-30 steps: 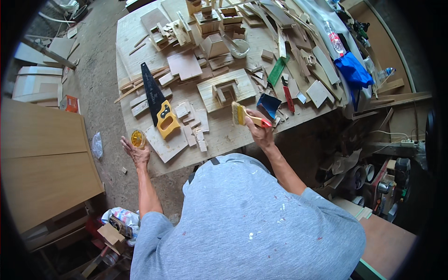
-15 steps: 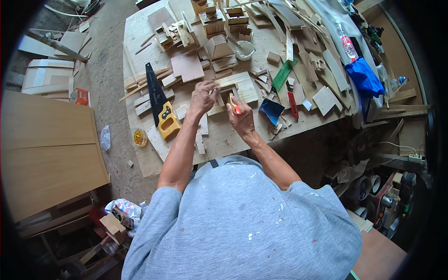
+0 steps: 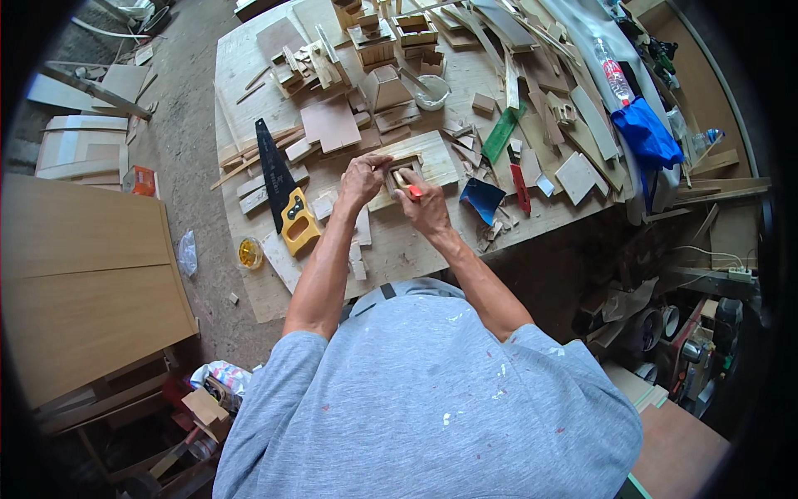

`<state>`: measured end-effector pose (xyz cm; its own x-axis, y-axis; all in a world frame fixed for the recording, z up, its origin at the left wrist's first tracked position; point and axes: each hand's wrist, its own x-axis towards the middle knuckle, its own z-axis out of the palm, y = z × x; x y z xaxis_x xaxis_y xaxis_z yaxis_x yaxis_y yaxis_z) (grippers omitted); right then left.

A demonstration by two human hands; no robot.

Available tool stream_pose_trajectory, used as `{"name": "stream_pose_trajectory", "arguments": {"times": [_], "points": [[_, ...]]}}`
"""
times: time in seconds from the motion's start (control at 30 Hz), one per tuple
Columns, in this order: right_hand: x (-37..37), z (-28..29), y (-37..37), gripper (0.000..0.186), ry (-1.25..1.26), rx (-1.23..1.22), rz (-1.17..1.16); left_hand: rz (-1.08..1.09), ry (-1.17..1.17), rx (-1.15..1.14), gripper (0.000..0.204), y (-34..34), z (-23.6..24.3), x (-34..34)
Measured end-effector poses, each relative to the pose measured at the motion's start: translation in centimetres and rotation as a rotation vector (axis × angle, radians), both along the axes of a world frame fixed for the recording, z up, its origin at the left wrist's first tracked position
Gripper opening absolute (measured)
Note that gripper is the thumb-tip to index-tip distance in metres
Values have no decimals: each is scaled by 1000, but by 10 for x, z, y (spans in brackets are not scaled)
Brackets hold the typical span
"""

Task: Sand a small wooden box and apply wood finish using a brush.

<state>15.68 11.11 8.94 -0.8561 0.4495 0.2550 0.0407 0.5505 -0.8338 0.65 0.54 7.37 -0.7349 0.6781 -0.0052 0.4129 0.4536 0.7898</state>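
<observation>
In front of me a small open wooden frame (image 3: 416, 159) stands on a pale board (image 3: 439, 158) on the workbench. My left hand (image 3: 362, 180) is at the frame's left side, fingers bent and pressed together on its edge. Between the fingers of my right hand (image 3: 429, 211) is a small wooden tool with a red end (image 3: 414, 192); its kind I cannot make out. The tool's far tip points into the frame and is partly hidden by my fingers.
A yellow-handled handsaw (image 3: 287, 195) lies left of my left forearm. To the right are a blue scrap (image 3: 482, 200), a red-handled knife (image 3: 519, 185) and a green strip (image 3: 502, 133). A white tub (image 3: 432, 93) and several small wooden boxes (image 3: 414, 30) stand farther back.
My left hand, blurred before, has come down to the frame's left edge. My right hand has moved slightly left and tilted the tool into the frame. The whole view has shifted a little.
</observation>
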Motion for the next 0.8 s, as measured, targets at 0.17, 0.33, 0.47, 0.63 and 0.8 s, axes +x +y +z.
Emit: {"name": "stream_pose_trajectory", "arguments": {"times": [0.17, 0.33, 0.47, 0.63, 0.8], "points": [[-3, -13, -3, 22, -139, 201, -117, 6, -2, -7, 25, -1, -2, 1], [-1, -2, 4, 19, -48, -27, -53, 20, 30, 11, 23, -2, -11, 1], [-2, -2, 7, 25, -134, -12, -63, 12, -16, 2, 23, -1, -11, -2], [6, 15, 15, 21, -270, -139, -20, 21, -14, -26, 25, 1, -3, 1], [5, 3, 10, 23, -56, -453, -71, 16, -53, -3, 24, -1, -3, 5]]}}
